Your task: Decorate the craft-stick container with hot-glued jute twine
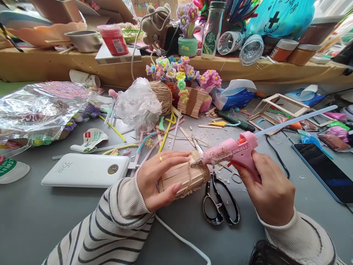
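Observation:
My left hand [162, 180] is wrapped round a small container of wooden craft sticks [182, 178], tipped on its side. Twine [202, 167] circles its ends and a strand crosses its middle. In my right hand [268, 187] is a pink hot glue gun [228, 152], gripped by its handle. Its metal nozzle is at the twine on the sticks; whether it touches I cannot tell. A long translucent glue stick [298, 119] sticks out of the gun's back. Black-handled scissors [220, 200] lie on the table just below the gun.
A white power bank [85, 169] with a cable lies at left, and a phone [325, 171] at right. Behind are a twine ball [162, 95], a bundle of craft sticks [193, 103], crumpled plastic [138, 105] and pipe-cleaner flowers [176, 70]. A crowded shelf [116, 68] runs along the back.

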The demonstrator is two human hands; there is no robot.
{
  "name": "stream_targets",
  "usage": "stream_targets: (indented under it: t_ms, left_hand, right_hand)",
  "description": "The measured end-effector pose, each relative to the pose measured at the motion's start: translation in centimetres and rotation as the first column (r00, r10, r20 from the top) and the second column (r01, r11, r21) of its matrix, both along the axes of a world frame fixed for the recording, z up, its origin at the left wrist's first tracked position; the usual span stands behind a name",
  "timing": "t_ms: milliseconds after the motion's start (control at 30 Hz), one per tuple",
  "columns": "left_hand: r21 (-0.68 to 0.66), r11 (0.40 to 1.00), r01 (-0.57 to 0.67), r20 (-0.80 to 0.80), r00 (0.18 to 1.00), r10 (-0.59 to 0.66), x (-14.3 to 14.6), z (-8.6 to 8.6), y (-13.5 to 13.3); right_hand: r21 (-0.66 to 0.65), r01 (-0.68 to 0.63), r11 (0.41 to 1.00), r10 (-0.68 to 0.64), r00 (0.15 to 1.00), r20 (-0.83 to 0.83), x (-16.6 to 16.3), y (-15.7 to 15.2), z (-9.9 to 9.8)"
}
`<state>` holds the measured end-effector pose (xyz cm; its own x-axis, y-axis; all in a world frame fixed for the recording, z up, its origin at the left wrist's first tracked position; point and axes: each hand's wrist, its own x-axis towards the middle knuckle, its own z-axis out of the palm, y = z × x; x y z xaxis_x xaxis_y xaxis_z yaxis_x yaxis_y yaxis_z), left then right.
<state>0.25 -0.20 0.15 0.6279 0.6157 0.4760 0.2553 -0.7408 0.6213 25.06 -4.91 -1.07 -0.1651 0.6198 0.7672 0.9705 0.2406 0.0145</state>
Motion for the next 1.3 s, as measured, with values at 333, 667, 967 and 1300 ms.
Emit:
stream_targets:
  t_ms: [333,667,967,1300]
  left_hand:
    - [-0.004,1.000,-0.001,0.014,1.000,0.001,-0.06,-0.24,0.03]
    - [-0.023,1.000,0.009,0.033,0.999,-0.009,-0.08,-0.27,-0.01]
    - [-0.054,0.999,0.005,0.040,0.999,-0.002,-0.02,-0.36,-0.06]
    - [-0.096,0.995,0.002,0.047,0.999,0.003,-0.02,-0.21,-0.23]
  right_hand:
    - [0.008,-0.009,1.000,0.009,1.000,-0.012,-0.10,0.21,-0.06]
    - [0.027,-0.007,1.000,0.007,1.000,-0.019,-0.18,0.35,-0.14]
    - [0.035,-0.011,0.999,0.012,1.000,-0.018,-0.18,0.59,-0.26]
    - [-0.033,0.009,0.999,-0.011,0.999,-0.042,-0.33,0.72,-0.28]
